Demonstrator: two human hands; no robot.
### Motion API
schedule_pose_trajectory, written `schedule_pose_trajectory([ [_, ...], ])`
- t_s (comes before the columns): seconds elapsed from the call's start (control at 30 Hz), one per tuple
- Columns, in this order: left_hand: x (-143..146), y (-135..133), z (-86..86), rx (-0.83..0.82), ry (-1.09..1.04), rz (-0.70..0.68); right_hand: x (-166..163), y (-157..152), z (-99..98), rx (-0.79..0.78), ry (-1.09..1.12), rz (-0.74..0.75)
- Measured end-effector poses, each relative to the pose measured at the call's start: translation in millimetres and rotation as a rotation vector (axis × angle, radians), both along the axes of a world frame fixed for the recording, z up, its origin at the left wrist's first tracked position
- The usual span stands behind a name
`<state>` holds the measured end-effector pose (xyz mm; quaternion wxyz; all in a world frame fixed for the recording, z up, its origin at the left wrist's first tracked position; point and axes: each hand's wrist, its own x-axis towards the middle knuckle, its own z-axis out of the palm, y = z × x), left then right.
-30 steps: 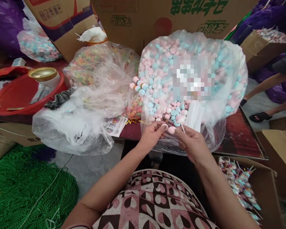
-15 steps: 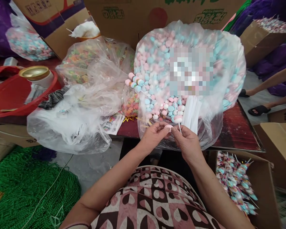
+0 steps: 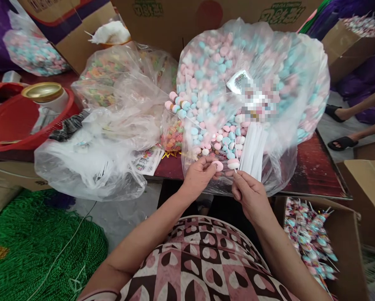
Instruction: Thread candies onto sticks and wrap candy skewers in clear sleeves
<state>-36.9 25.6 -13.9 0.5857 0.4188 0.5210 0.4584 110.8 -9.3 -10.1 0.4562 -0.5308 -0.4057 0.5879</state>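
Pinched in the fingers of my left hand (image 3: pixel 199 175) is a pink marshmallow (image 3: pixel 218 166) with a pale side. My right hand (image 3: pixel 252 193) grips a thin white stick (image 3: pixel 236 171), which has a pink-and-white marshmallow (image 3: pixel 233 164) on its upper end. The two marshmallows are close together but apart. Just beyond my hands, loose pink, blue and white marshmallows (image 3: pixel 226 140) spill from a big clear plastic bag (image 3: pixel 203 90). White sticks (image 3: pixel 252 152) lie bundled right of them. Marshmallows on sticks (image 3: pixel 183 105) rest at the bag's left side.
Left are a crumpled plastic bag (image 3: pixel 90 167), a bag of gummy candies (image 3: pixel 102 79) and a red basket (image 3: pixel 60 112). A carton of wrapped candy sticks (image 3: pixel 311 242) stands below right. Green cords (image 3: pixel 49 251) lie on the floor. Another person's feet (image 3: pixel 344 142) show at right.
My hands have moved slightly apart. The pink marshmallow now faces up in my left fingers, and the stick with its marshmallow has tilted in my right hand. The view has shifted a little.
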Motion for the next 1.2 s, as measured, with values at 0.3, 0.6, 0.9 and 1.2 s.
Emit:
schedule_pose_trajectory([
  [0.3,-8.5,-0.5,0.3,0.457,1.082,-0.318,8.2,-2.3,-5.6,-0.011,0.022,-0.074],
  [0.6,-8.0,39.5,10.2,0.450,1.253,-0.309,11.2,-5.4,-6.0,-0.015,0.018,-0.092],
  [0.9,-13.6,44.0,-0.2,0.395,0.885,-0.176,13.5,-13.5,-11.6,-0.047,-0.033,-0.052],
  [1.2,-15.3,31.7,3.9,-0.056,-0.254,-0.009,5.3,-17.6,-10.0,-0.048,-0.051,0.034],
])
